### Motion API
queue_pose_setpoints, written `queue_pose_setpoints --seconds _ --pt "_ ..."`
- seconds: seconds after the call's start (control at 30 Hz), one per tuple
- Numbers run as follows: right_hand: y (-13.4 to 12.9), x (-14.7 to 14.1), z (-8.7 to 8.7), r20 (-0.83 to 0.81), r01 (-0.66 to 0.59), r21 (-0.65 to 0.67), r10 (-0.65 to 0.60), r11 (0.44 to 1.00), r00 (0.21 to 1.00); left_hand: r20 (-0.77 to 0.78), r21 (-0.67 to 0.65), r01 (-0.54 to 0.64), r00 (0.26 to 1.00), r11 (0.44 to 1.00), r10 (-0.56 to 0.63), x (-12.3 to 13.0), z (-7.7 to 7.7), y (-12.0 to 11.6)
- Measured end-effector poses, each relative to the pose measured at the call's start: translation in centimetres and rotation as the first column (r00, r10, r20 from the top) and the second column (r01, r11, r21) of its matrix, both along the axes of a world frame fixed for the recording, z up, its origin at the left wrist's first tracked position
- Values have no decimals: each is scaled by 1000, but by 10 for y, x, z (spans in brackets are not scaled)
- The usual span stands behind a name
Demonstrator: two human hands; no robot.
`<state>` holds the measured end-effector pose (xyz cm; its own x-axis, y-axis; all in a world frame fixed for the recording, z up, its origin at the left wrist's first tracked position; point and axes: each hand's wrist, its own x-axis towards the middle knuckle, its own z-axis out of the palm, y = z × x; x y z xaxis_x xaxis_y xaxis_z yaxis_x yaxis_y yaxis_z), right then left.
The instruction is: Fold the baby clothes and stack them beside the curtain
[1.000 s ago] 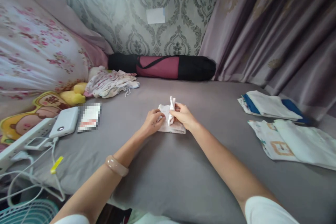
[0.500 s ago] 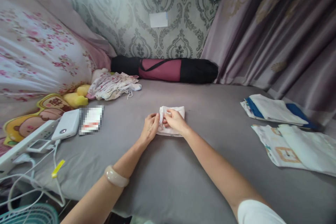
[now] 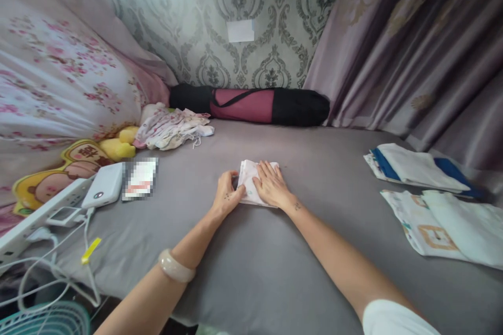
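A small folded white cloth (image 3: 249,171) with faint pinkish print lies on the grey bed sheet (image 3: 236,261), straight ahead of me. My right hand (image 3: 271,184) rests flat on its right half, fingers stretched out toward the far edge. At the cloth's left edge is my left hand (image 3: 228,191), its thumb touching the near left corner and its fingers curved apart from the thumb. Nothing is gripped in either hand. Part of the cloth is hidden under the right palm.
To the right lie folded white and blue cloths (image 3: 422,167) and printed cloths (image 3: 444,225). A crumpled heap of clothes (image 3: 171,128) sits at the back left. A power bank (image 3: 102,186), a power strip (image 3: 43,214) and cables are on the left. A long black-and-maroon bag (image 3: 241,103) lines the wall.
My right hand has gone from pinching the cloth's left part to lying flat on its right half. The cloth's left flap now lies flatter. My left thumb has moved onto the cloth's edge.
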<state>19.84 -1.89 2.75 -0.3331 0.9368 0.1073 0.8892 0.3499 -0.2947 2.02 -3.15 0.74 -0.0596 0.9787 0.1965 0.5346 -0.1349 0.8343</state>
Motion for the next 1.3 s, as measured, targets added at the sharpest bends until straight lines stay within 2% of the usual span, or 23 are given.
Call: queue_pose_setpoints --seconds 0.07,0.17,0.33,0.43,0.5,0.63,0.73,0.9,1.03,1.1,1.17,1.3 --pt "1 -2 -6 36 5 -31 -4 1000 999 24 11 9 1000 1000 -9 -1 -2 1" --pt "4 0 -5 59 2 -48 1 999 998 47 17 23 999 1000 -23 -2 -4 2" --pt "6 0 17 53 -18 -125 24 992 998 76 -4 16 997 1000 -16 -3 -3 1" --pt "6 -14 26 -14 10 35 -10 999 1000 69 7 -9 998 1000 8 -3 1 1" --pt "5 -27 22 -46 9 127 -3 992 999 49 19 -61 997 998 60 -3 2 1" --pt "0 -45 3 -29 -75 71 77 995 997 -20 40 -156 987 987 156 -2 4 2" --pt "-1 -47 -6 -28 -76 88 79 993 996 -125 70 -142 981 987 150 0 6 1" --pt "1 -41 -7 -70 -82 111 90 990 993 -281 72 -87 954 994 104 1 12 0" --pt "6 -34 -2 -252 -138 41 144 990 957 -351 51 -85 931 995 97 0 8 2" --pt "8 -28 4 -410 -116 -13 100 993 906 -358 62 -107 926 992 122 1 4 2" --pt "7 -21 11 -538 -27 -80 -21 996 842 -356 75 -129 923 989 147 3 0 2" --pt "0 -12 21 -600 125 -161 -198 979 775 -380 39 -131 915 991 136 5 -1 3"
